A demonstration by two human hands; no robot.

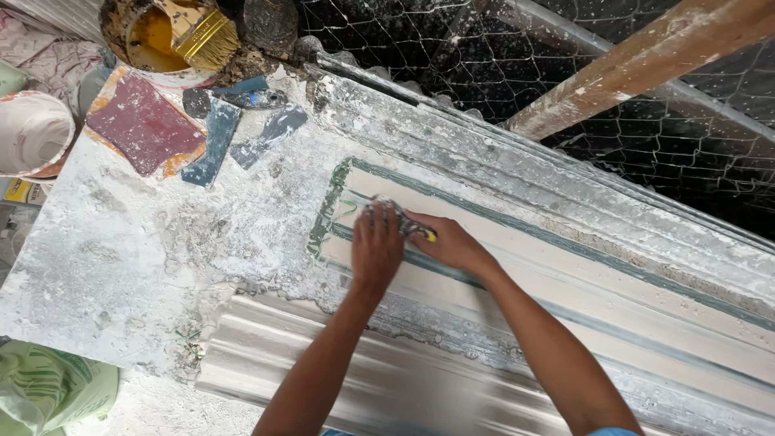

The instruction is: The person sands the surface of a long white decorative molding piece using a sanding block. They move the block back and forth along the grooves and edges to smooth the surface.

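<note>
Head view, looking down on a plaster-crusted workbench (121, 266). The left hand (377, 246) lies flat, palm down and fingers extended, pressing on the near end of a long cream moulding (565, 274) edged with grey-green lines; it grips nothing. The right hand (448, 242), just beside it at 3 o'clock, is closed around a small tool (416, 230) with a yellow tip showing at the knuckles; the working end lies under the left fingers, and what kind of tool it is cannot be told with certainty. Both hands rest at the moulding's left end, near the centre of the frame.

At 10 o'clock from the hands lies a dark red square pad (145, 125), with bluish flat scrapers (216, 141) just beside it on the right. At 11 o'clock stands a pot of yellow paint (145, 40) with a wide brush (202, 32) laid across it. A white bucket (32, 133) sits at 9 o'clock. Wire mesh (646, 121) and a wooden beam (638, 64) fill the 1 to 2 o'clock area. A ribbed white moulding (379, 379) lies at 6 o'clock.
</note>
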